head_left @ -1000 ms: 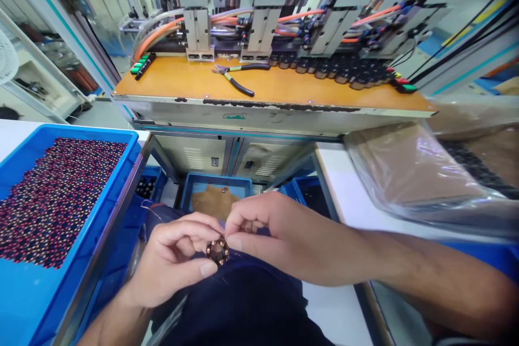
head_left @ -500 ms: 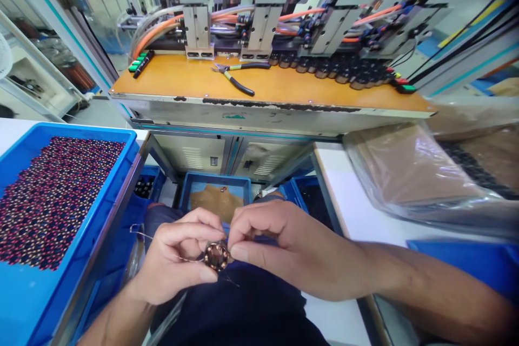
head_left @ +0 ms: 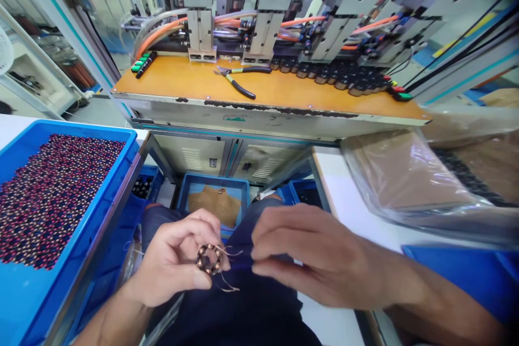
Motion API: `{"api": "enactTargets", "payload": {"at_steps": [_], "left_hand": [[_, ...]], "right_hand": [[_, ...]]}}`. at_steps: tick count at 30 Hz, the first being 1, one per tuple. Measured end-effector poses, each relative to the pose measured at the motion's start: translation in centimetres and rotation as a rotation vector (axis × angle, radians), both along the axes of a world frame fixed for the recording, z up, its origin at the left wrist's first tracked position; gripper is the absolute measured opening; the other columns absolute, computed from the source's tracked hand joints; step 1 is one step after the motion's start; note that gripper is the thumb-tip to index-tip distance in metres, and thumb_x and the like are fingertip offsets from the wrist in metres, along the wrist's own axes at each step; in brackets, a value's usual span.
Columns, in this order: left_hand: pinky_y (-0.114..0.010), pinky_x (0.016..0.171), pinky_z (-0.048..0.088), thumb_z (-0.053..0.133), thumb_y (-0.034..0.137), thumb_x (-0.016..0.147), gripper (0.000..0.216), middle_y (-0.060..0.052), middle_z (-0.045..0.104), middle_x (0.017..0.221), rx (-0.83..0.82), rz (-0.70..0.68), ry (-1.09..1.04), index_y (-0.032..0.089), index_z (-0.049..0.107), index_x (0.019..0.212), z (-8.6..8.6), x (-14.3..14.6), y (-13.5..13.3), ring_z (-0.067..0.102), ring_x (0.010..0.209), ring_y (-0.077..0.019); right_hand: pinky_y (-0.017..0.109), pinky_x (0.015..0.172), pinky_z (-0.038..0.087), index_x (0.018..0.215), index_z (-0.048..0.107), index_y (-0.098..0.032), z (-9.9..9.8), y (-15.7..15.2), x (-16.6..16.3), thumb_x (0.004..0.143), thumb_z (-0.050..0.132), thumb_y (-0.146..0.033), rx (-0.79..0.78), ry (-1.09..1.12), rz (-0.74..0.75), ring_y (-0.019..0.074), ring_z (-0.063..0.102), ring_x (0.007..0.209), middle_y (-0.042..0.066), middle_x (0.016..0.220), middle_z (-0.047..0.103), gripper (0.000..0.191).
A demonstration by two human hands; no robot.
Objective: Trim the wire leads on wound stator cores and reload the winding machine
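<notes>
A small ring-shaped motor stator [head_left: 209, 259] with dark teeth and copper windings sits between the thumb and fingers of my left hand [head_left: 174, 259]. Its open face is turned up toward me. Thin copper wire ends [head_left: 229, 285] stick out from its right side, some upward and some downward. To the right, my right hand [head_left: 304, 251] hovers apart from the stator, its thumb and fingers loosely bent with a gap between them. I see nothing in it, though its fingertips are slightly blurred.
At left stands a blue tray [head_left: 132, 143] packed with wound rings. Cutting pliers [head_left: 239, 81], markers [head_left: 145, 65] and a row of dark parts [head_left: 340, 77] lie on an orange machine ledge [head_left: 174, 84]. Plastic-wrapped cardboard [head_left: 389, 167] is at right; a blue bin [head_left: 186, 189] stands below.
My right hand has let go of the stator's right side and moved right. The stator is turned, and wire ends now point right instead of left across my left hand.
</notes>
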State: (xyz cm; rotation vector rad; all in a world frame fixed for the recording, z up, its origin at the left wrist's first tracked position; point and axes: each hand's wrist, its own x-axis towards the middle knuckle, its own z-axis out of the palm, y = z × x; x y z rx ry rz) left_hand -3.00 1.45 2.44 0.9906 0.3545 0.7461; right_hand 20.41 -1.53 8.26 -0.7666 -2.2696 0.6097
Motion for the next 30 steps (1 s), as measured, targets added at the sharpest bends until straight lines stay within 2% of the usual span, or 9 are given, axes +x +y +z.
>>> {"api": "enactTargets", "payload": {"at_steps": [2,4,7,11,17,22,27,30], "left_hand": [[-0.019,0.068,0.050,0.086,0.027,0.069,0.030,-0.001,0.055,0.093,-0.071,-0.052,-0.017,0.017,0.072,0.093,0.0,0.1,0.0,0.064,0.073,-0.0098],[-0.018,0.068,0.049,0.086,0.026,0.068,0.030,-0.002,0.056,0.094,-0.134,-0.107,-0.040,0.018,0.072,0.094,-0.1,0.2,0.0,0.064,0.073,-0.0091],[-0.017,0.065,0.047,0.086,0.024,0.068,0.032,-0.001,0.056,0.094,-0.202,-0.152,-0.074,0.019,0.073,0.096,-0.2,0.4,0.0,0.063,0.071,-0.0087],[-0.018,0.065,0.047,0.087,0.025,0.066,0.033,-0.001,0.055,0.094,-0.220,-0.145,-0.073,0.019,0.074,0.095,-0.2,0.4,-0.1,0.058,0.071,-0.0084],[-0.017,0.064,0.044,0.087,0.026,0.066,0.032,-0.002,0.055,0.094,-0.184,-0.104,-0.043,0.017,0.073,0.093,-0.2,0.4,-0.1,0.054,0.070,-0.0073],[-0.018,0.063,0.046,0.086,0.026,0.068,0.029,-0.002,0.054,0.092,-0.046,-0.008,-0.005,0.019,0.075,0.094,-0.1,0.8,0.2,0.054,0.071,-0.0082],[-0.020,0.066,0.050,0.082,0.015,0.072,0.031,-0.005,0.058,0.098,0.282,0.183,0.091,0.024,0.076,0.101,-0.1,1.1,0.0,0.057,0.077,-0.0108],[-0.023,0.075,0.052,0.083,0.016,0.072,0.044,-0.006,0.059,0.108,0.350,0.244,0.118,0.029,0.072,0.112,-0.4,0.9,-0.1,0.061,0.088,-0.0142]], "right_hand": [[0.027,0.079,0.055,0.098,0.065,-0.006,-0.7,0.3,-0.1,0.091,0.064,-0.015,0.266,0.008,-0.110,0.0142,0.063,0.087,0.009,0.089,0.069,0.011],[0.030,0.083,0.056,0.101,0.065,-0.004,-1.3,0.7,-0.6,0.089,0.066,-0.014,0.386,0.028,-0.083,0.0163,0.064,0.091,0.012,0.092,0.071,0.015],[0.031,0.076,0.058,0.098,0.066,-0.004,-1.8,1.3,-1.5,0.086,0.070,-0.013,0.386,0.108,-0.002,0.0175,0.066,0.084,0.012,0.088,0.072,0.016],[0.030,0.068,0.056,0.093,0.067,-0.005,-2.0,1.8,-2.1,0.086,0.069,-0.013,0.344,0.188,0.037,0.0163,0.065,0.077,0.011,0.083,0.072,0.010],[0.031,0.062,0.053,0.089,0.067,-0.005,-2.4,1.9,-2.4,0.086,0.069,-0.012,0.374,0.240,0.007,0.0164,0.063,0.072,0.010,0.079,0.072,0.008],[0.029,0.066,0.056,0.088,0.068,-0.007,-3.0,1.1,-2.6,0.089,0.062,-0.011,0.322,0.271,-0.084,0.0151,0.063,0.072,0.010,0.078,0.070,0.007],[0.025,0.064,0.055,0.089,0.064,-0.009,-3.9,0.2,-3.4,0.089,0.060,-0.009,0.187,0.368,-0.232,0.0130,0.062,0.070,0.008,0.077,0.066,0.004],[0.024,0.063,0.055,0.088,0.061,-0.011,-4.7,0.1,-3.7,0.089,0.057,-0.009,0.194,0.423,-0.264,0.0128,0.061,0.070,0.007,0.077,0.062,0.005]]}}
